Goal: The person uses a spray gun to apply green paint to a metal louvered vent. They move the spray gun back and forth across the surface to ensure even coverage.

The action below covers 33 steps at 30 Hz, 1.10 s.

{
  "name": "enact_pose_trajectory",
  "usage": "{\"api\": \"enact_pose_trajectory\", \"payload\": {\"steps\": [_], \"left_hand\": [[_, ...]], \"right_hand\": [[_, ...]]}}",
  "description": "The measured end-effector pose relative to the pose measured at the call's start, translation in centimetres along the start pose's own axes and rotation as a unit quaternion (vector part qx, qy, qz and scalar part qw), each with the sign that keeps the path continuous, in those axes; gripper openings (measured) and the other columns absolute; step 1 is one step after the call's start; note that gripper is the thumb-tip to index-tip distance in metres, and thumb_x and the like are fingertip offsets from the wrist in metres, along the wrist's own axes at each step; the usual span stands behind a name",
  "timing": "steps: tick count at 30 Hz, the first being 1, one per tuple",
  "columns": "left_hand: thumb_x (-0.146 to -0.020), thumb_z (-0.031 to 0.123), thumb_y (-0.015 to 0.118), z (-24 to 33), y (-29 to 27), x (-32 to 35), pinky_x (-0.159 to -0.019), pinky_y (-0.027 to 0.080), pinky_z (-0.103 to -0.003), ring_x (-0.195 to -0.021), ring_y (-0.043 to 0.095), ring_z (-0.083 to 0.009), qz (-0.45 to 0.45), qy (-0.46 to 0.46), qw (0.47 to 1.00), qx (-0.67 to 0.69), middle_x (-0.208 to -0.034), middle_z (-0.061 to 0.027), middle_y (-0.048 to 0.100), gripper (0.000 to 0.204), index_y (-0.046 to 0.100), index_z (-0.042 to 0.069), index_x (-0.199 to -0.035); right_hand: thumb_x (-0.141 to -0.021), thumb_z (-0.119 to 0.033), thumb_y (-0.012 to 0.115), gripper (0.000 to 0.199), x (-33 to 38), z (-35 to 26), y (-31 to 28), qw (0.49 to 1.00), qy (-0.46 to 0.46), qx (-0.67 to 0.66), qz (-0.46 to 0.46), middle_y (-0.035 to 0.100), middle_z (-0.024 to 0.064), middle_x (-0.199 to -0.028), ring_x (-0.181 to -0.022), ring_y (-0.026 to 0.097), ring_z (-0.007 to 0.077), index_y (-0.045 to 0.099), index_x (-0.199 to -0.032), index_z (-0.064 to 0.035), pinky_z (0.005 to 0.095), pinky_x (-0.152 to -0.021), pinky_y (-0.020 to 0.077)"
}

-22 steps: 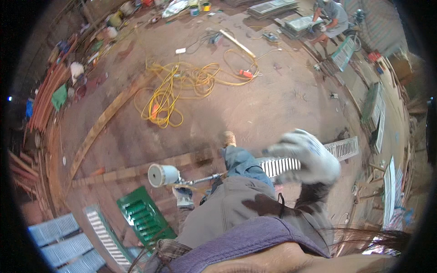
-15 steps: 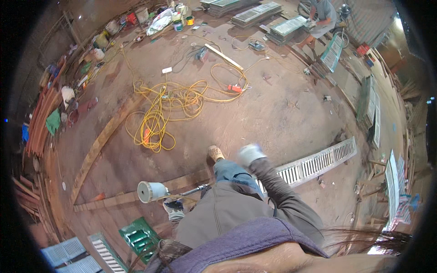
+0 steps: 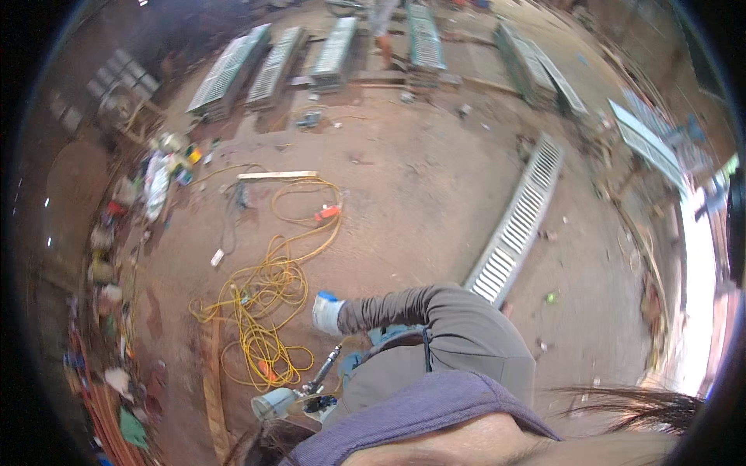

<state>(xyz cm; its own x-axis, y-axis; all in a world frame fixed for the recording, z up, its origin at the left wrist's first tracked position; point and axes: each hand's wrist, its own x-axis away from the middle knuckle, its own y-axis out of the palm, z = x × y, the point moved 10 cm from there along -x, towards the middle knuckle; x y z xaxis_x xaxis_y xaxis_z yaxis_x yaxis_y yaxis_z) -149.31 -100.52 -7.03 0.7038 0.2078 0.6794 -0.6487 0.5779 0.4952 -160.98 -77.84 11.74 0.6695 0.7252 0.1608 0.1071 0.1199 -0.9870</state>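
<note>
My left hand [image 3: 322,415], in a pale glove and partly hidden by my sleeve and body, is closed around a spray gun. The spray gun [image 3: 272,405] has a pale grey cup on the left and a metal fitting slanting up to the right. In front of my chest, my right arm bends across to the left. My right hand [image 3: 327,313], in a white glove with blue on it, hangs above the floor near the yellow cord; blur hides its fingers. To the right, a long slatted panel [image 3: 517,221] lies on the floor, its near end by my right elbow.
Tangled yellow cord [image 3: 268,311] with an orange connector [image 3: 327,212] lies at left. A pale wooden strip [image 3: 277,175] rests beyond it. Stacks of slatted panels [image 3: 334,54] line the far side, where a person [image 3: 383,23] stands. Containers and cloths crowd the left edge.
My view has swung to the right, bringing the panel stacks to the top. My right arm has moved from beside the slatted panel to across my body. The spray gun stays in my left hand.
</note>
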Motion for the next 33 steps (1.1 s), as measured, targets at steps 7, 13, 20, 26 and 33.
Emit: {"api": "enact_pose_trajectory", "payload": {"steps": [7, 13, 20, 26, 33], "left_hand": [[-0.097, 0.037, 0.048, 0.7, 7.5, -6.5, -0.066, 0.053, -0.036, -0.067, 0.061, -0.0191, -0.067, -0.069, 0.992, -0.084, -0.077, -0.0039, 0.062, 0.026, 0.06, 0.015, -0.091], [-0.097, 0.036, 0.048, 2.4, 9.0, -9.3, -0.066, 0.053, -0.036, -0.068, 0.061, -0.0188, -0.099, -0.094, 0.983, -0.121, -0.078, -0.0043, 0.063, 0.025, 0.06, 0.014, -0.092], [-0.097, 0.035, 0.049, 1.4, 12.5, -10.1, -0.066, 0.053, -0.035, -0.069, 0.062, -0.0185, -0.16, -0.132, 0.969, -0.135, -0.079, -0.0047, 0.063, 0.025, 0.061, 0.013, -0.093], [-0.098, 0.034, 0.049, -0.3, 11.9, -7.9, -0.066, 0.053, -0.034, -0.07, 0.062, -0.0182, -0.169, -0.106, 0.979, -0.04, -0.08, -0.0051, 0.064, 0.025, 0.061, 0.013, -0.093], [-0.098, 0.033, 0.049, 0.5, 2.3, -1.7, -0.066, 0.053, -0.033, -0.071, 0.063, -0.0179, -0.135, 0.065, 0.971, 0.186, -0.081, -0.0055, 0.064, 0.025, 0.062, 0.012, -0.094]], "right_hand": [[-0.069, -0.032, 0.071, 0.024, 5.8, 6.2, 9.5, 0.983, 0.122, -0.118, -0.069, 0.073, 0.0091, -0.083, -0.077, 0.072, 0.0278, 0.078, -0.086, -0.0171, 0.0439, -0.061, 0.0534], [-0.075, -0.026, 0.067, 0.019, 10.3, 1.5, 10.6, 0.952, 0.14, -0.197, -0.188, 0.073, 0.0059, -0.084, -0.079, 0.071, 0.0266, 0.075, -0.091, -0.0175, 0.0428, -0.062, 0.0521], [-0.075, -0.027, 0.067, 0.025, 11.0, 3.9, 8.2, 0.933, 0.253, -0.194, -0.168, 0.074, 0.0103, -0.093, -0.089, 0.071, 0.0268, 0.077, -0.094, -0.014, 0.0419, -0.073, 0.0544], [-0.082, -0.033, 0.063, 0.026, 11.6, 6.6, 8.4, 0.918, 0.289, -0.251, -0.106, 0.073, 0.0135, -0.095, -0.092, 0.07, 0.0304, 0.075, -0.09, -0.0115, 0.0447, -0.076, 0.0538], [-0.091, -0.041, 0.054, 0.035, 3.5, 3.9, 5.6, 0.975, 0.087, -0.197, -0.06, 0.068, 0.0164, -0.103, -0.097, 0.067, 0.035, 0.064, -0.107, -0.0108, 0.0499, -0.082, 0.0507]]}}
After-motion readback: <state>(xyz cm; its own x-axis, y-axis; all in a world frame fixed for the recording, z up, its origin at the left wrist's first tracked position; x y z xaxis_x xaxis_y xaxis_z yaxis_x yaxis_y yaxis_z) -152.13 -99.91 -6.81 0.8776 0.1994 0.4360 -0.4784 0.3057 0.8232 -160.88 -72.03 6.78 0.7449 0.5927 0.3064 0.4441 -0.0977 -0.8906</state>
